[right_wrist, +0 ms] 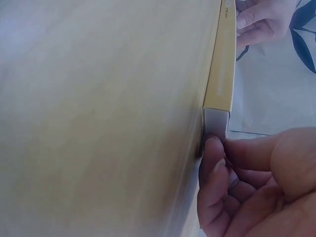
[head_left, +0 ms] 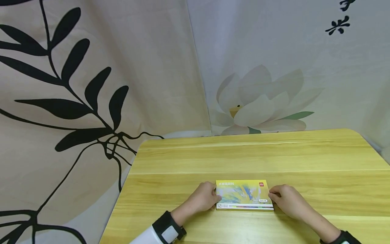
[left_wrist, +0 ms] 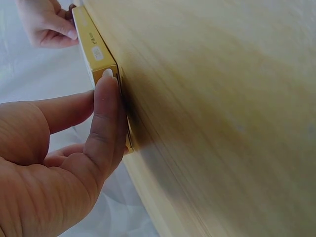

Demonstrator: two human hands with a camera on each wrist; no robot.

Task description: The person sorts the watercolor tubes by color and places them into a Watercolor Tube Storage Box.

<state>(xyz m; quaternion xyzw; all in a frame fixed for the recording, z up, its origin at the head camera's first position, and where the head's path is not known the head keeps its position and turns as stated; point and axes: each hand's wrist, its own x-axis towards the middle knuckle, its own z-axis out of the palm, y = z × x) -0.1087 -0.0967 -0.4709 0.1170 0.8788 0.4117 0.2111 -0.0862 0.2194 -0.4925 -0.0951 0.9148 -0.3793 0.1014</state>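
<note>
A flat yellow box with a painted picture on its lid and a white strip marked 12 along the near side lies on the wooden table. At its left end, my left hand grips the box, thumb over the top edge; in the left wrist view a fingertip presses on the corner of the yellow end. My right hand pinches the opposite end between thumb and curled fingers. That end looks whitish in the right wrist view, its lower part hidden by the fingertips.
Behind the table hangs a pale cloth backdrop printed with black leaves and a lotus flower. The table's left edge runs beside my left forearm. A black strap sits around each wrist.
</note>
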